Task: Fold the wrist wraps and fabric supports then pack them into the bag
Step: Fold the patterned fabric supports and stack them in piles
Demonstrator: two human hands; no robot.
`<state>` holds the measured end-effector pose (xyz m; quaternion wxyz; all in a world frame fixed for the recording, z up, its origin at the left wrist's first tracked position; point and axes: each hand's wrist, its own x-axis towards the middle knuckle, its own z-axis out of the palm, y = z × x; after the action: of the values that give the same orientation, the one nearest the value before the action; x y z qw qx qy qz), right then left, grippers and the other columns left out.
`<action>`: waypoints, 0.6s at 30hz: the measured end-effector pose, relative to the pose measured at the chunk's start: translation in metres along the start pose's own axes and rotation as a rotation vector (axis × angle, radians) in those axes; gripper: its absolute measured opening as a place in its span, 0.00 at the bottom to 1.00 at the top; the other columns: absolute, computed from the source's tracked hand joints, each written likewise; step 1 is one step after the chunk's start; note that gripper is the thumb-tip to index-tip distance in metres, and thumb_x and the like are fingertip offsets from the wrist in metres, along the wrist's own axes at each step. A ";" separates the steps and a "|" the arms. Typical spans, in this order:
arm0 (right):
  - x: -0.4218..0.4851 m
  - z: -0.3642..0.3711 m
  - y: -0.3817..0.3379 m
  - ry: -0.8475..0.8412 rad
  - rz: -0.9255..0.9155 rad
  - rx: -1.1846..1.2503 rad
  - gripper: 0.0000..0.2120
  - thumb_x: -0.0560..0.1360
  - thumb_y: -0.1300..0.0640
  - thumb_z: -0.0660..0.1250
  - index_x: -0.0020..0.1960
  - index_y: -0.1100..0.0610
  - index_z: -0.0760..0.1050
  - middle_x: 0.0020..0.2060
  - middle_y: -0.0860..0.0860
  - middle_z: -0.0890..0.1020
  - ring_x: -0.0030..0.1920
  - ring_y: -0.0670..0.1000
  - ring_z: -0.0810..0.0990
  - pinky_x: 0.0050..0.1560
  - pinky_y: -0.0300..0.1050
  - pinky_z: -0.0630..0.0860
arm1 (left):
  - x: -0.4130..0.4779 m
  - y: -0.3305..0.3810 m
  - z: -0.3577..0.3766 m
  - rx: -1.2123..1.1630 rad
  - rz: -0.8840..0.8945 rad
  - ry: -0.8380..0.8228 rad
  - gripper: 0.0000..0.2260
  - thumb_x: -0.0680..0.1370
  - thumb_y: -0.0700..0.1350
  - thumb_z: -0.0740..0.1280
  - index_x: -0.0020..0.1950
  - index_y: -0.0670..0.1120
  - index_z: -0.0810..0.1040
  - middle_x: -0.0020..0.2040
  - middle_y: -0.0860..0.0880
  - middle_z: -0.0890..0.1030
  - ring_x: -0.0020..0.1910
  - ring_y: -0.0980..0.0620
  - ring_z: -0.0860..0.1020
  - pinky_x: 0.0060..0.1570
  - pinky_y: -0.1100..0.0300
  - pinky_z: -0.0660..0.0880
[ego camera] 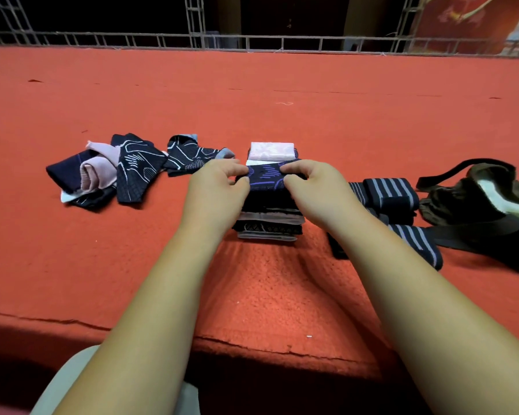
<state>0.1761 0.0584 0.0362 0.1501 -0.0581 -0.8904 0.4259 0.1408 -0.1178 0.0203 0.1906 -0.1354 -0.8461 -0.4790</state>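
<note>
A stack of folded fabric supports (268, 218) stands in the middle of the red surface. On top of it lies a dark support with purple lines (265, 176). My left hand (218, 190) pinches its left end and my right hand (313, 190) pinches its right end. Behind the stack sits a folded pink support (271, 150). Unfolded dark and pink supports (108, 172) lie in a loose heap to the left. Folded striped wrist wraps (390, 194) lie to the right, beside a dark olive bag (477, 196) with its mouth open.
The red carpeted surface (252, 100) stretches far back to a metal truss railing (282, 43). Its front edge (252, 345) runs just before my lap. The bag's black strap (474, 235) trails across the surface at the right.
</note>
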 end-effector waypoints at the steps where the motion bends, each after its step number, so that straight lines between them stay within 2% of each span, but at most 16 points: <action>1: -0.003 0.001 0.001 0.021 -0.007 0.009 0.17 0.81 0.57 0.64 0.67 0.50 0.83 0.65 0.45 0.84 0.65 0.45 0.80 0.62 0.39 0.72 | -0.001 0.001 -0.001 -0.007 -0.013 0.003 0.10 0.78 0.39 0.71 0.57 0.48 0.89 0.58 0.55 0.84 0.53 0.54 0.85 0.60 0.60 0.78; 4: -0.015 0.003 0.006 0.104 -0.031 0.081 0.14 0.81 0.55 0.66 0.61 0.47 0.86 0.58 0.45 0.86 0.59 0.46 0.82 0.62 0.42 0.75 | -0.002 -0.002 -0.007 -0.126 -0.085 -0.007 0.06 0.76 0.44 0.73 0.48 0.54 0.89 0.59 0.55 0.85 0.54 0.54 0.85 0.62 0.53 0.80; 6: -0.025 0.006 0.012 0.143 -0.035 0.133 0.10 0.81 0.53 0.67 0.55 0.46 0.87 0.54 0.44 0.86 0.55 0.44 0.83 0.59 0.43 0.76 | -0.004 -0.003 -0.014 -0.161 -0.133 -0.027 0.02 0.73 0.51 0.75 0.42 0.57 0.88 0.56 0.55 0.86 0.55 0.50 0.85 0.62 0.47 0.81; 7: -0.031 0.008 0.015 0.149 -0.035 0.149 0.09 0.80 0.52 0.68 0.53 0.45 0.87 0.52 0.43 0.86 0.53 0.44 0.83 0.58 0.43 0.76 | -0.006 -0.005 -0.018 -0.144 -0.149 -0.042 0.02 0.72 0.53 0.76 0.41 0.57 0.87 0.54 0.55 0.86 0.53 0.49 0.86 0.60 0.46 0.81; 10: -0.051 0.018 0.028 0.153 -0.055 0.155 0.07 0.79 0.53 0.70 0.49 0.45 0.87 0.49 0.45 0.85 0.47 0.41 0.82 0.55 0.39 0.75 | -0.018 -0.012 -0.026 -0.027 -0.143 -0.113 0.07 0.74 0.50 0.80 0.39 0.52 0.85 0.44 0.54 0.86 0.38 0.55 0.81 0.47 0.55 0.76; 13: -0.069 0.028 0.037 0.160 -0.075 0.092 0.07 0.79 0.55 0.71 0.49 0.46 0.87 0.47 0.44 0.82 0.44 0.35 0.77 0.48 0.26 0.67 | -0.031 -0.018 -0.029 0.052 -0.126 -0.194 0.08 0.73 0.48 0.81 0.39 0.51 0.84 0.40 0.52 0.84 0.36 0.55 0.79 0.44 0.56 0.75; 15: -0.076 0.034 0.044 0.146 -0.071 0.060 0.07 0.79 0.56 0.71 0.49 0.47 0.87 0.46 0.45 0.82 0.45 0.34 0.76 0.47 0.24 0.65 | -0.037 -0.024 -0.028 0.074 -0.152 -0.238 0.08 0.73 0.46 0.81 0.39 0.50 0.84 0.37 0.53 0.83 0.33 0.55 0.79 0.39 0.59 0.74; 18: -0.083 0.042 0.053 0.081 -0.025 0.015 0.07 0.79 0.55 0.71 0.48 0.46 0.87 0.48 0.46 0.83 0.48 0.38 0.78 0.50 0.23 0.65 | -0.044 -0.034 -0.021 0.110 -0.205 -0.321 0.08 0.74 0.43 0.80 0.39 0.47 0.83 0.28 0.55 0.80 0.25 0.59 0.76 0.31 0.61 0.74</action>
<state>0.2401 0.0412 -0.0477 0.1917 -0.0631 -0.8810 0.4279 0.1700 -0.1548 -0.0156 0.0106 -0.1123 -0.9000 -0.4210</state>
